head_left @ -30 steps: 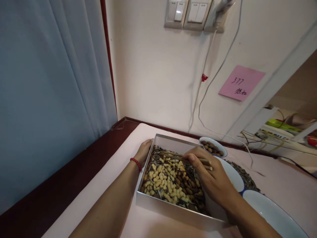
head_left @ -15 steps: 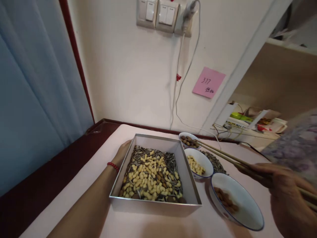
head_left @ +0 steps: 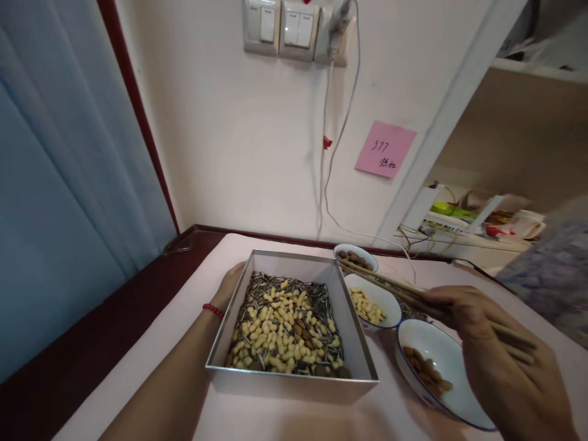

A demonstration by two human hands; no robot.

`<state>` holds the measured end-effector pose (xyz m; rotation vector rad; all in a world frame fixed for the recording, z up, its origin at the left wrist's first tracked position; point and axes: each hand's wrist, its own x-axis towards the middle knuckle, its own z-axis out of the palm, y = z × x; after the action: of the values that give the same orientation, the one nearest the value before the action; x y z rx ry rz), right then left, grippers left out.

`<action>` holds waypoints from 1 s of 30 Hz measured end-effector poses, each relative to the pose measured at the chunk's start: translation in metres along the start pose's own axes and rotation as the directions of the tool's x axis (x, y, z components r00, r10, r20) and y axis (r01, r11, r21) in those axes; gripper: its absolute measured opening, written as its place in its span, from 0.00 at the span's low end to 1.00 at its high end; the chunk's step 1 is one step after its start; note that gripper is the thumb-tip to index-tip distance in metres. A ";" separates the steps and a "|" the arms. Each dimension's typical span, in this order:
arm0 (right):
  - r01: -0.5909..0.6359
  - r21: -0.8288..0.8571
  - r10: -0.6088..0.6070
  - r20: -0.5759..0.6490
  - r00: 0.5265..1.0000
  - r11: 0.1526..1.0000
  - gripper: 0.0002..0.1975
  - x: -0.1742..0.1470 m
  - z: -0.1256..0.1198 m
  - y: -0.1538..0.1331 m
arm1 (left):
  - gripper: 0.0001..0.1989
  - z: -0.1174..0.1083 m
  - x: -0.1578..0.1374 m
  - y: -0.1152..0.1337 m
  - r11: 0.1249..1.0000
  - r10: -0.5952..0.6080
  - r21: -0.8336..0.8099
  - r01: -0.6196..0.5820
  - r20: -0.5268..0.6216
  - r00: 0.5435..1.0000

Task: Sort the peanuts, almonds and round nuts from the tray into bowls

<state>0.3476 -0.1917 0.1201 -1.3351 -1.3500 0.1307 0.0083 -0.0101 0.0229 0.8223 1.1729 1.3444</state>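
Observation:
My left hand (head_left: 231,283), with a red bead bracelet at the wrist, lies against the left outer wall of a silver-rimmed box (head_left: 294,387); its fingertips are hidden. Mixed inside are peanuts (head_left: 275,321), striped sunflower seeds (head_left: 323,301), a few almonds (head_left: 301,332) and round brown nuts (head_left: 342,372). A pair of chopsticks (head_left: 390,283) is gripped in my right hand (head_left: 500,349). Their tips are near the box's back right corner, in front of a small bowl (head_left: 374,262) of round brown nuts. I cannot make out anything between the tips.
Right of the box stand a bowl (head_left: 389,304) of peanuts and a larger bowl (head_left: 452,361) of almonds, partly behind my right hand. Sunflower seeds (head_left: 408,310) lie beside them. A cable (head_left: 349,229) runs down the wall onto the table. A person's patterned clothing (head_left: 551,269) shows at right.
My right hand has moved left with the chopsticks, whose tips went from the bowl of brown nuts toward the box's rim. My left hand keeps its place at the box.

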 end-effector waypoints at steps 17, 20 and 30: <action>0.200 0.181 -0.270 0.622 0.735 0.963 0.15 0.016 0.134 -0.044 | 0.06 0.006 -0.014 -0.007 0.988 0.001 -0.152 0.007 0.055 0.998; 0.222 0.165 -0.276 0.638 0.719 0.961 0.15 0.017 0.140 -0.043 | 0.06 0.005 -0.014 -0.008 0.982 0.000 -0.186 0.015 0.078 0.997; 0.188 0.166 -0.249 0.533 0.809 0.968 0.14 0.011 0.108 -0.039 | 0.08 0.006 -0.017 -0.004 0.986 -0.013 -0.165 0.023 0.060 0.998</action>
<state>0.2483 -0.1322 0.1202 -1.0756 -1.9482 0.4527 0.0174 -0.0261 0.0231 0.7249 1.0059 1.3738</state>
